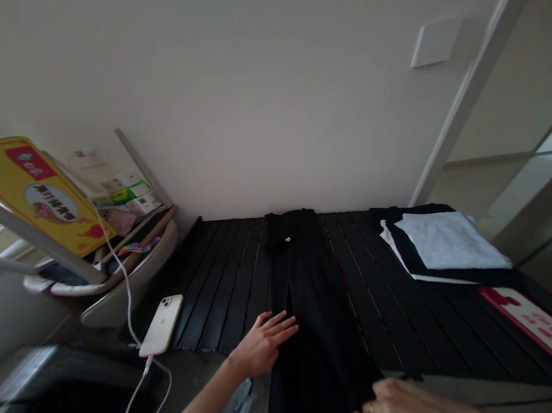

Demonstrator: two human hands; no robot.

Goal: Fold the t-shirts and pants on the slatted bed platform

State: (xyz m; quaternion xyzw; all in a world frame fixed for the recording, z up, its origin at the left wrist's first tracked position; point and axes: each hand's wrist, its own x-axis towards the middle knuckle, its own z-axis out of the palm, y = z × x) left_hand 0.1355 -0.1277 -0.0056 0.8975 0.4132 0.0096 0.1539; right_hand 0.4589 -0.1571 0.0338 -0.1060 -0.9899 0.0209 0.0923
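Trousers [306, 302] on slatted platform [216, 291], folded clothes [447, 241] right, phone [161, 325] left

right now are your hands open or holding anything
Left hand: open, flat at the edge of the black trousers, holding nothing.
Right hand: open, resting on the trousers, holding nothing.

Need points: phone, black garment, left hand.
Phone [161, 325]: head view, on its white back.
Black garment [305, 295]: head view, on the middle of its length.
Left hand [264, 346]: head view, on the back of the hand.

a home bedroom: black slatted bed base [215, 285], folded clothes [445, 241], charging phone [161, 325].
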